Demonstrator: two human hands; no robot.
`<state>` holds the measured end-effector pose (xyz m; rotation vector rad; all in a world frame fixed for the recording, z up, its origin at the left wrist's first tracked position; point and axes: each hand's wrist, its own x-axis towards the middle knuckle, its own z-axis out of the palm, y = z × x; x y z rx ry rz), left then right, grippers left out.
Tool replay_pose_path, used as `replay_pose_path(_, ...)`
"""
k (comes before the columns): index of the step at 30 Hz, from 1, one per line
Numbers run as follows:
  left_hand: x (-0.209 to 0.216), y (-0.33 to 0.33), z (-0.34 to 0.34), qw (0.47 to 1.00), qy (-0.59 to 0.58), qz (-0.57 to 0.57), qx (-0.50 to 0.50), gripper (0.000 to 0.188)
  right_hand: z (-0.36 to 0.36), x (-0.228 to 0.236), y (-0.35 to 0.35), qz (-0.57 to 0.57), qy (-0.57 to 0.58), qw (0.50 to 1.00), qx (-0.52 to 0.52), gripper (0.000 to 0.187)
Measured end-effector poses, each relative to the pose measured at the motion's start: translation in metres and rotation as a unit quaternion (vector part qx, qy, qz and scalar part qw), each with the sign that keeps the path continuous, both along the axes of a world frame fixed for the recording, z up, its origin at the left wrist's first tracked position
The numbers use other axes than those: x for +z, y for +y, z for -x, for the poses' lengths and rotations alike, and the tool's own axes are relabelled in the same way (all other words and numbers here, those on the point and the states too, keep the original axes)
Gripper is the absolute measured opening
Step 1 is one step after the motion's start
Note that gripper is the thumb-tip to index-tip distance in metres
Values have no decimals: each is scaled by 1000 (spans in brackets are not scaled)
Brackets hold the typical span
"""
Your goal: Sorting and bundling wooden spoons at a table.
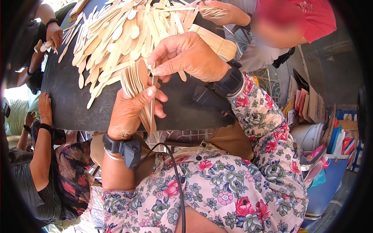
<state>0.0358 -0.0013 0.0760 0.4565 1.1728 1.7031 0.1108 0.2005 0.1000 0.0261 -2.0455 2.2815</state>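
Note:
My left hand (126,110) is closed around a fanned stack of flat wooden spoons (134,79), their rounded ends up and narrow ends down below the palm. The thumb presses against the stack's side. My right hand (192,58) pinches a single wooden spoon (153,87) between thumb and forefinger, right beside the stack and seen edge-on. Its lower part passes by my left thumb and fingers. Just beyond both hands, a large loose pile of wooden spoons (120,37) covers much of the dark table (64,110).
A neat bundle of wooden spoons (215,42) lies right of the pile. Across the table, a person in red (318,19) holds several spoons. Other people's hands (54,33) are at the left. Cardboard (315,103) and a blue bin (328,186) stand at the right.

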Motion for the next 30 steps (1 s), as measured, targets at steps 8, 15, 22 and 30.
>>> replay_pose_path(8,-5,6,-2,998,11,53,23,30,1,-2,25,-72,61,989,-115,23)
replay_pose_path(15,-15,7,12,990,-12,11,141,21,-1,-25,28,-539,-106,820,-162,27)
replay_pose_path(22,-8,14,11,986,16,30,162,21,10,-42,30,-548,-167,807,-144,24)
replay_pose_path(30,-14,13,13,984,9,14,176,26,-3,-11,7,-274,-147,943,-121,15)
